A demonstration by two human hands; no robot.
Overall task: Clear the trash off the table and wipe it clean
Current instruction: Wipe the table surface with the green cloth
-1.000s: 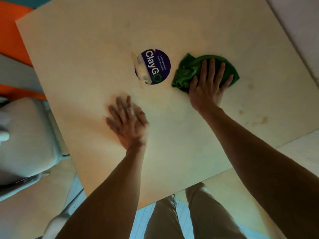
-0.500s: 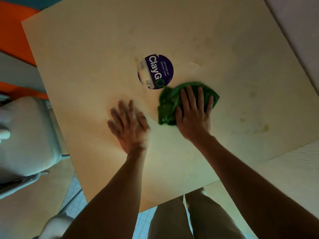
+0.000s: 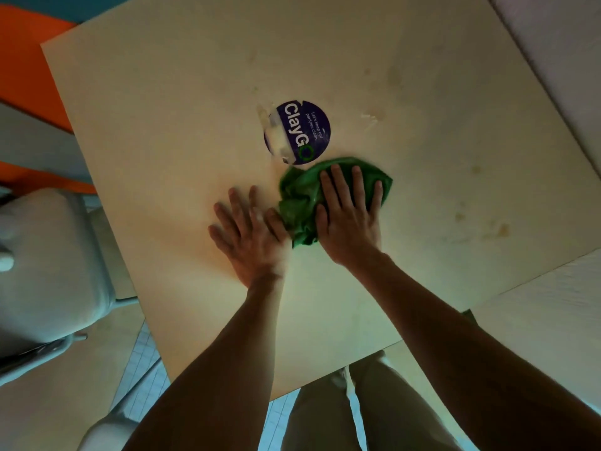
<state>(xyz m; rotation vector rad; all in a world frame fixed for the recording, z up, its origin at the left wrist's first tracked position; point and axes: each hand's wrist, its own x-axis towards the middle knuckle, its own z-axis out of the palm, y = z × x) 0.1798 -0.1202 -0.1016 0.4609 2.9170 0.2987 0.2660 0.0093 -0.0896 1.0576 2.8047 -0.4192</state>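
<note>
The round purple sticker (image 3: 297, 132) reading "ClayGO", partly torn along its left side, sits near the middle of the pale wooden desk (image 3: 169, 125) and serves as the landmark here. Just below and to the right of the sticker lies a crumpled green cloth (image 3: 300, 203), its upper edge almost touching the sticker's lower rim. The right hand (image 3: 349, 219) lies flat on top of the cloth, fingers (image 3: 338, 183) straight and spread, pressing it down onto the desk rather than curling round it. Below and to the left of the sticker, the left hand (image 3: 252, 236) rests palm-down on the bare desk, its fingers relaxed and fanned out, holding nothing; its thumb side touches the cloth's left edge. Both bare forearms reach in from the near edge of the desk.

To the right of the sticker, several faint brownish stains (image 3: 502, 229) mark the desk surface, and a small pale scuff (image 3: 369, 118) lies close to the sticker's right. Far left of the sticker, off the desk, stands a light grey chair (image 3: 45, 262). Below the desk's near edge the person's beige trousers (image 3: 325, 415) show.
</note>
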